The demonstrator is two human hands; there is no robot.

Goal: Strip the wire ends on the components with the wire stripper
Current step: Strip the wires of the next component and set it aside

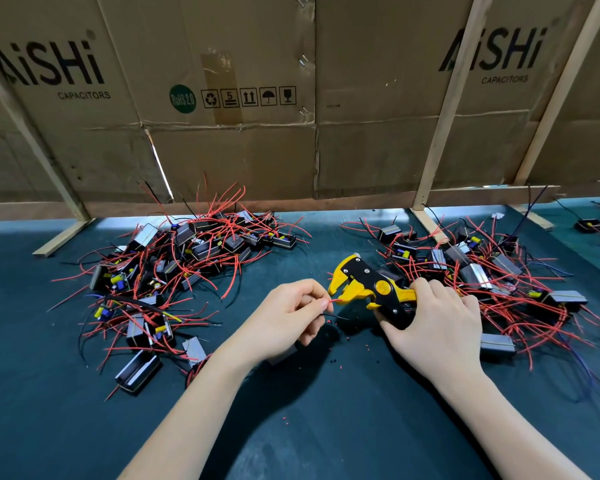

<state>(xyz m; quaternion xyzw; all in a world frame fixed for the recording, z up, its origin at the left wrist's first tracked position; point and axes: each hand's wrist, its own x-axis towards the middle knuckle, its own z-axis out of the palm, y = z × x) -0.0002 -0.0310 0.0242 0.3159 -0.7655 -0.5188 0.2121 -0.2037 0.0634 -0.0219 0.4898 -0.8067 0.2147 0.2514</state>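
My right hand (437, 323) grips the handles of a yellow and black wire stripper (368, 284), its jaws pointing left. My left hand (288, 317) pinches a red wire (334, 301) between thumb and forefinger, and the wire's tip sits in the stripper's jaws. A black wire (336, 317) trails from the same hand. The component belonging to these wires lies mostly hidden under my left hand, a grey edge (284, 356) showing below the palm.
A pile of black components with red wires (174, 268) lies at the left, another pile (482, 275) at the right behind my right hand. Small red and black insulation bits (336, 355) dot the green mat. A cardboard wall (257, 98) on wooden struts closes the back.
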